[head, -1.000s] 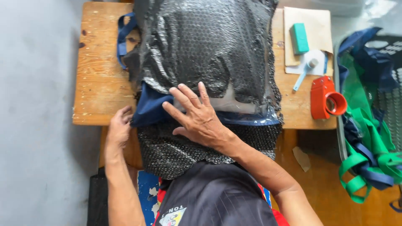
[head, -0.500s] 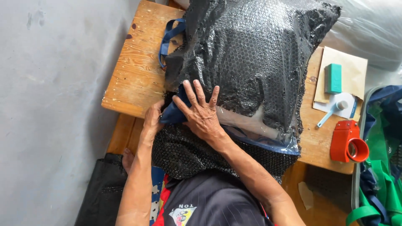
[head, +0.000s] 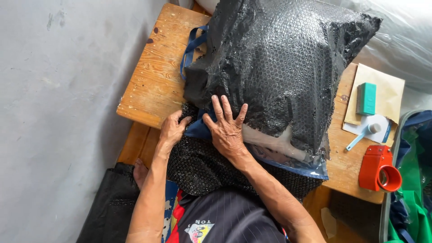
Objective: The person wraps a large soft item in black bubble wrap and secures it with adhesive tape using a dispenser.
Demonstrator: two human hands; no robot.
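A large bundle wrapped in black bubble wrap lies on a wooden table and covers most of its middle part. The bundle is bulky, and its near edge hangs over the near side of the table toward the person. Under the wrap a dark blue bag shows at the near left corner, and its blue handle sticks out on the left side of the bundle, lying on the wood. The right hand rests flat on the near part of the bundle, with the fingers spread wide and pointing to the far side; it presses on the wrap and the blue cloth but does not close around anything. The left hand is just beside it, on the left, at the near edge of the table. Its fingers are bent and touch the edge of the black wrap, but I cannot tell if they really pinch it. On the right part of the table lies a brown envelope, and on it stands a small teal box. Near to these are a round white piece with a light blue handle and a red tape dispenser. At the far right, green and blue bags are near the table.
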